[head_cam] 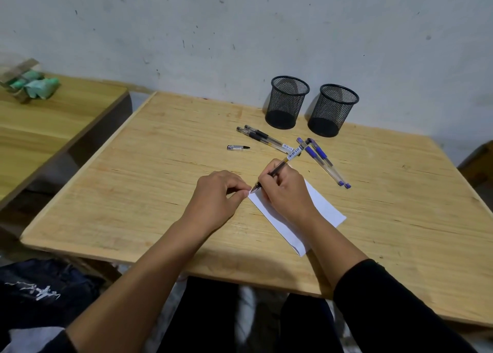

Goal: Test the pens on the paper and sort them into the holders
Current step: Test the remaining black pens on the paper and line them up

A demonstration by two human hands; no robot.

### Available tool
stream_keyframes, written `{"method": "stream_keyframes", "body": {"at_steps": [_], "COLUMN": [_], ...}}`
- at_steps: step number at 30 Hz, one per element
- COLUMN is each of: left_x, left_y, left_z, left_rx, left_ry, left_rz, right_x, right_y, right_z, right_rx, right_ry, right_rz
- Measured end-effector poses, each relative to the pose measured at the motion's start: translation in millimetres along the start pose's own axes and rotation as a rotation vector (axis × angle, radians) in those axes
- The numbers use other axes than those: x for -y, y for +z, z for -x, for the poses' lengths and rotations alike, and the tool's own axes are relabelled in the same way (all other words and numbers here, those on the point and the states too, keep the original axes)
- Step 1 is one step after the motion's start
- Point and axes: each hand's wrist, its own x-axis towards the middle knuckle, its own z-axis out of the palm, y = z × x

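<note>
From the head view, a pale wooden bench [160, 165] stands against a scuffed grey wall. Near its far edge, toward the right corner, two black wire-mesh pen holders [286, 101] stand upright just beside each other; the second holder [333, 110] is the right one. In front of them lie four pens: two black-grip clear pens [262, 137] side by side, and two blue-capped clear pens [324, 163] lying together, slanting toward the right edge. One loose clear pen cap [238, 147] lies apart, left of the black pair.

Toward the near edge lies one white sheet of paper [324, 206], turned at an angle. The right hand [285, 189] rests on it, its fingers clamped round a fifth pen, an uncapped black-grip pen [277, 169], whose tip meets the paper's far left corner. The left hand [216, 195] pinches that same corner between thumb and curled fingers.

On a second wooden bench at the left sits a bundle of green packets [37, 85].
</note>
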Motion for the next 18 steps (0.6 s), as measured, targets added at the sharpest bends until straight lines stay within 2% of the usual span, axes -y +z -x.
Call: {"method": "stream_keyframes", "body": {"at_steps": [18], "left_x": [-0.5], "left_y": [0.7], "left_z": [0.4], "left_rx": [-0.006], "left_ry": [-0.002], "left_rz": [-0.017], "right_x": [4.1], "right_y": [0.5], "right_z": [2.3], "right_rx": [0.005], "right_ry": [-0.011], "right_rz": [0.046]}}
